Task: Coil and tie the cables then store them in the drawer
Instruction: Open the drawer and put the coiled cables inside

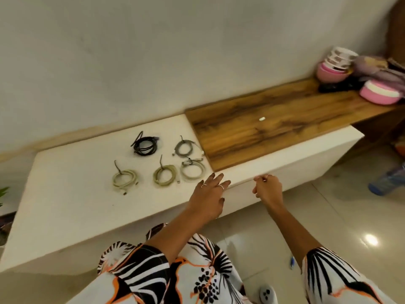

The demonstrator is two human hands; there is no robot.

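Several coiled, tied cables lie on the white bench top [65, 194]: a black coil [145, 145], a grey coil [184, 148], and three pale coils [124, 179] [164, 175] [193, 168] in a front row. My left hand [210, 191] hovers with fingers spread at the bench's front edge, just right of the pale coils, holding nothing. My right hand [267, 188] has its fingers curled against the top front edge of the white drawer front [295, 163]. The drawer looks closed.
A wooden slab [285, 123] covers the bench's right part, with a small white piece [262, 118] on it. Pink bowls [333, 69], a pink basket [380, 94] and cloth sit at its far right. The tiled floor [285, 227] lies below; a blue object [388, 183] is at right.
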